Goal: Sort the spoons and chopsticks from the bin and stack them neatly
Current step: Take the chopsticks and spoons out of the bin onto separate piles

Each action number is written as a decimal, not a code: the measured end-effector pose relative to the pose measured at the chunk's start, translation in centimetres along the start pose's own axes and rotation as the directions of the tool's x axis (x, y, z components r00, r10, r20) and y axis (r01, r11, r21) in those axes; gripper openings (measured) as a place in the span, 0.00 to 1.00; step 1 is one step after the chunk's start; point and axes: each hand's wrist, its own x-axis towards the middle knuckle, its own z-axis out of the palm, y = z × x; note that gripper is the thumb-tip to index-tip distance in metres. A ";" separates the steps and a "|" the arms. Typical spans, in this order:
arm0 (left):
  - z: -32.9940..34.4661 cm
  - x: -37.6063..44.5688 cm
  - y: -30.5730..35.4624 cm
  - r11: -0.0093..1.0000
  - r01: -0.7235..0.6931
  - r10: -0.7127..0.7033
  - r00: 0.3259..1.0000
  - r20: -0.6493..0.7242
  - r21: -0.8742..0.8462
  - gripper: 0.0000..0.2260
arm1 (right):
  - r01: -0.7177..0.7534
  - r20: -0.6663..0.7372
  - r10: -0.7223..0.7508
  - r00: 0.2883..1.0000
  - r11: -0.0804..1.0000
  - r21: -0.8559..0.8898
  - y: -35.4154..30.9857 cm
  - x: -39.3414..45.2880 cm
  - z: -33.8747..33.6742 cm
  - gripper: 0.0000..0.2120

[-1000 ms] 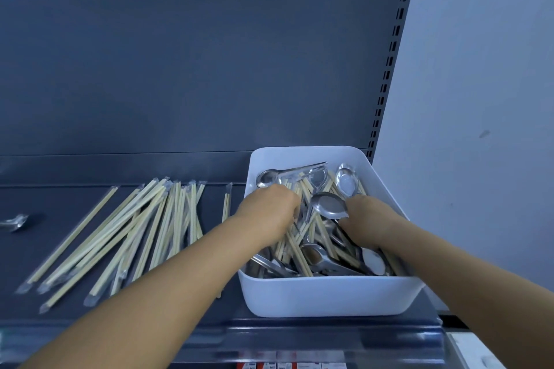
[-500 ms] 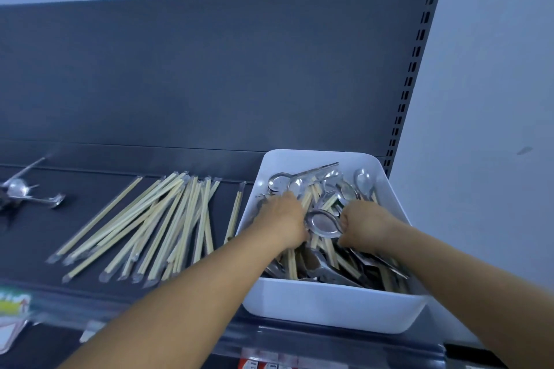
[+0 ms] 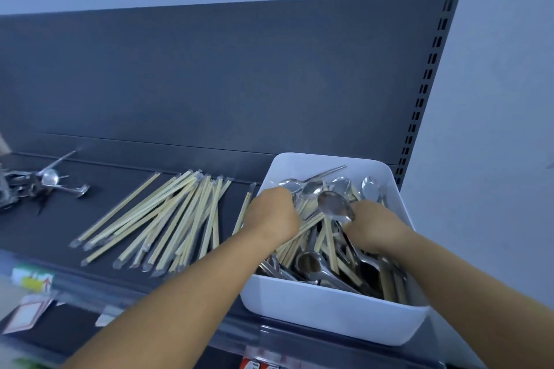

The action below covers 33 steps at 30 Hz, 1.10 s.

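both hands are digging in the white bin point(image 3: 329, 317) at the shelf's point(image 3: 45, 228) right front edge: left hand point(image 3: 274, 214) gripping chopsticks point(image 3: 295, 238), right hand point(image 3: 373, 226) curling beside a spoon point(image 3: 334, 207), its grip unclear. sorted chopsticks point(image 3: 168, 219) are lying fanned on open dark shelf, spoons point(image 3: 45, 184) piling far left.

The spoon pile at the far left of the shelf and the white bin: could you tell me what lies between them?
In the head view, wrapped chopsticks lie fanned on the dark shelf between the spoon pile and the white bin.

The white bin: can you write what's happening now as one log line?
left hand: in bin, gripping chopsticks | right hand: in bin, holding spoon | shelf: chopstick pile, spoon pile
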 end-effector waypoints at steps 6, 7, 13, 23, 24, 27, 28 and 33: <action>-0.4 0.4 -0.1 1.000 -0.008 0.005 0.994 -0.106 -0.026 0.10 | 0.054 -0.244 0.033 0.969 0.938 0.342 0.4 0.1 -0.4 0.13; -0.5 0.5 -0.1 1.000 -0.012 0.008 0.992 -0.124 -0.028 0.12 | 0.072 -0.275 0.045 0.960 0.912 0.403 0.5 0.2 -0.5 0.13; -0.7 1.1 -0.4 0.997 -0.045 0.031 0.981 -0.193 -0.070 0.12 | 0.110 -0.294 0.080 0.952 0.809 0.577 0.4 0.6 -1.2 0.06; -0.5 0.7 -0.6 0.988 -0.095 0.114 0.979 -0.169 0.121 0.11 | 0.049 -0.214 0.115 0.970 0.771 0.635 0.4 1.1 -1.2 0.08; -0.5 0.7 -0.6 0.988 -0.101 0.120 0.978 -0.169 0.118 0.12 | 0.030 -0.186 0.120 0.975 0.760 0.649 0.4 1.1 -1.1 0.06; -0.6 0.6 -0.3 0.988 -0.110 0.127 0.979 -0.163 0.107 0.13 | -0.048 -0.095 0.144 0.985 0.757 0.651 0.5 1.2 -0.8 0.05; -0.6 0.6 -0.3 0.989 -0.110 0.125 0.979 -0.159 0.097 0.13 | -0.070 -0.075 0.153 0.985 0.761 0.645 0.5 1.2 -0.7 0.06; -0.7 0.5 -0.4 0.995 -0.092 0.096 0.985 -0.146 0.039 0.15 | -0.111 -0.008 0.146 0.989 0.786 0.609 0.2 1.1 -1.1 0.11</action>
